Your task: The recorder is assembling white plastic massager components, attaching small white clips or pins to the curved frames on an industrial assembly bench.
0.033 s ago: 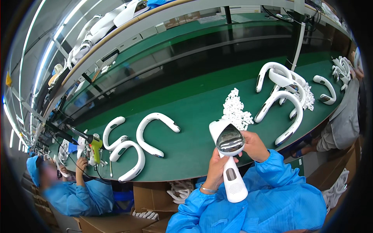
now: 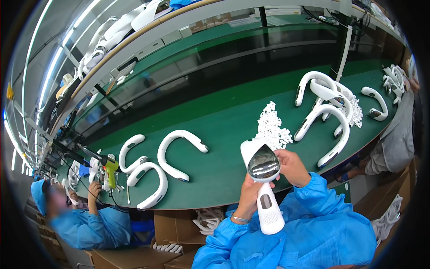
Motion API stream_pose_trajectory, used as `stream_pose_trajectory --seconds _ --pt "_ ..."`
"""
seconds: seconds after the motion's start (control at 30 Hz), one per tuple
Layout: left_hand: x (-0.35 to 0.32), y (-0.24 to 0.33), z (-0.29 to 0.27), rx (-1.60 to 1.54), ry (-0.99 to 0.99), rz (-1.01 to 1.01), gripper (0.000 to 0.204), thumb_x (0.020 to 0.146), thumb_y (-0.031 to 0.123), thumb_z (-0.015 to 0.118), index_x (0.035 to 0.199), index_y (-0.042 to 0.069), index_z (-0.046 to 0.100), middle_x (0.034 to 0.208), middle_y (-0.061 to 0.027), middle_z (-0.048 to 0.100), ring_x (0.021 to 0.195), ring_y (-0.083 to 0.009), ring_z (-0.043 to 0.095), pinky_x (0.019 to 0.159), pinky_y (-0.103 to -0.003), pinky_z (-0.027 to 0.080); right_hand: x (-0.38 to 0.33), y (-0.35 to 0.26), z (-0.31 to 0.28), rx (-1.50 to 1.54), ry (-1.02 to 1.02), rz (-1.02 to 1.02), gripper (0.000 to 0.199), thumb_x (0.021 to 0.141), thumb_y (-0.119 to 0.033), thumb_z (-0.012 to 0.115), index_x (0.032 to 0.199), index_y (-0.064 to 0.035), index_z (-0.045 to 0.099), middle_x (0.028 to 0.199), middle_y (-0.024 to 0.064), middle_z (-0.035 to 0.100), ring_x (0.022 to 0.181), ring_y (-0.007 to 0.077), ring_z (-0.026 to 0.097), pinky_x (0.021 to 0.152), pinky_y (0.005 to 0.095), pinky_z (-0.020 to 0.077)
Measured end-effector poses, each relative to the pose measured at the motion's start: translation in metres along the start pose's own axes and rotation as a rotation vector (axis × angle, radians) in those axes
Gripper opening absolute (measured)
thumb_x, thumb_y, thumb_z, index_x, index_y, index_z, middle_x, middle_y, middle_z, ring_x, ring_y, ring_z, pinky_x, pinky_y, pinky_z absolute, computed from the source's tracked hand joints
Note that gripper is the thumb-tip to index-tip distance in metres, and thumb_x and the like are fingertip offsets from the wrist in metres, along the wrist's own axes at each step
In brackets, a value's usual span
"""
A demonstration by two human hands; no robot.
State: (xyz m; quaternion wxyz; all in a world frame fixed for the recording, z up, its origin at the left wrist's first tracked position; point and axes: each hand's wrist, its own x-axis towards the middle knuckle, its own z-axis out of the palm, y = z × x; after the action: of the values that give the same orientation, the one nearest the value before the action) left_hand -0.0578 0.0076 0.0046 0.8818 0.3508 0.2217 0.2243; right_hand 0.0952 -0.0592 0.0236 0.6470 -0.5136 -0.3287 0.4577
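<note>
A white curved neckband device [image 2: 271,219] with a glossy dark, mirror-like oval panel [image 2: 263,163] is held up in front of me, at the table's near edge. My left hand [image 2: 247,197] is wrapped round its middle, below the panel. At the panel's upper right side, the bent fingers of my right hand [image 2: 292,168] grip the device's edge; any small part between those fingertips is hidden. Just beyond the device lies a heap of small white plastic pieces [image 2: 271,127] on the green table [image 2: 219,179].
Curved white neckbands lie at left [image 2: 177,134] and in a cluster at right [image 2: 333,130], by a second heap of pieces [image 2: 355,112]. A co-worker in blue [image 2: 94,228] sits left near a yellow-green power screwdriver [image 2: 109,168]. Cardboard boxes [image 2: 177,226] stand below the table.
The neckband device has shifted very slightly to the left, its glossy panel turning a little. My right hand's fingers have moved slightly up along its edge.
</note>
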Motion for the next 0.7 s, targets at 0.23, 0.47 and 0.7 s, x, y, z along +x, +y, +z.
stream_pose_trajectory --seconds 0.23,0.47,0.7 --pt "-0.001 0.001 -0.013 -0.035 0.002 -0.073 0.025 0.091 0.013 0.051 0.111 -0.002 0.05 0.081 -0.0135 0.062 0.059 -0.0197 0.063 0.05 -0.03 0.055 0.003 0.007 -0.004 0.248 0.101 0.193 0.017 0.09 -0.001 0.051 0.1 0.0097 0.06 0.103 0.0191 0.062 0.093 0.0223 0.064 0.081 0.0277 0.0544" --pt "0.001 0.002 -0.013 -0.024 0.071 0.061 0.027 0.09 0.003 0.046 0.117 0.003 0.039 0.099 -0.0118 0.055 0.075 -0.0178 0.061 0.062 -0.029 0.054 -0.003 0.018 -0.003 0.011 -0.054 0.146 0.024 0.09 -0.002 0.048 0.109 0.0014 0.062 0.097 0.0094 0.063 0.082 0.0145 0.061 0.072 0.0239 0.0497" --pt "0.006 -0.004 -0.005 -0.013 0.086 0.128 0.032 0.091 0.002 0.046 0.121 0.003 0.037 0.096 -0.0139 0.057 0.071 -0.0179 0.062 0.056 -0.029 0.056 -0.012 0.012 0.012 -0.389 -0.028 -0.152 0.019 0.084 -0.002 0.055 0.099 0.0001 0.067 0.086 0.0065 0.067 0.083 0.0116 0.06 0.075 0.026 0.0476"
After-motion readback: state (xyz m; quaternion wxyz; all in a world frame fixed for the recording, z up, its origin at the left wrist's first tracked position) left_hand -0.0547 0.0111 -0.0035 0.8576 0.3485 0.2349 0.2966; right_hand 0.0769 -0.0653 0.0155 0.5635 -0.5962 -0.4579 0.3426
